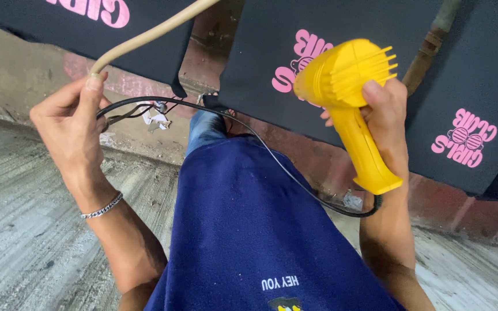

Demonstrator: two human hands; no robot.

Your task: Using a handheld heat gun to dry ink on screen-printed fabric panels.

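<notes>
**Heat gun raised in one hand, cords gathered in the other**

The right hand (390, 112) is clenched around a yellow heat gun (350, 103), gripping it high, where the handle meets the body, so that the lower handle sticks out below the palm. The nozzle points away, toward a black fabric panel (272, 63) with a pink printed motif hanging in front of a reddish brick wall (329, 167). More black panels hang to the left and right of it. The gun's black power cord (278, 164) leaves the base of the handle, loops across the blue shirt (243, 230) and runs up to the left hand (70, 126).

The left hand, a silver chain bracelet (102, 207) at its wrist, is closed on the gathered black cord and pinches the end of a beige cable (151, 34) between thumb and fingers; that cable rises toward the top of the frame. A small tangle of wires (155, 112) hangs just beside this hand.

To my eye, handling this well means shifting the right hand lower on the handle for steadier aim, keeping the nozzle off the fabric and away from both cords, and holding the slack cord clear of the hot end. The concrete floor (24, 219) lies below.
</notes>
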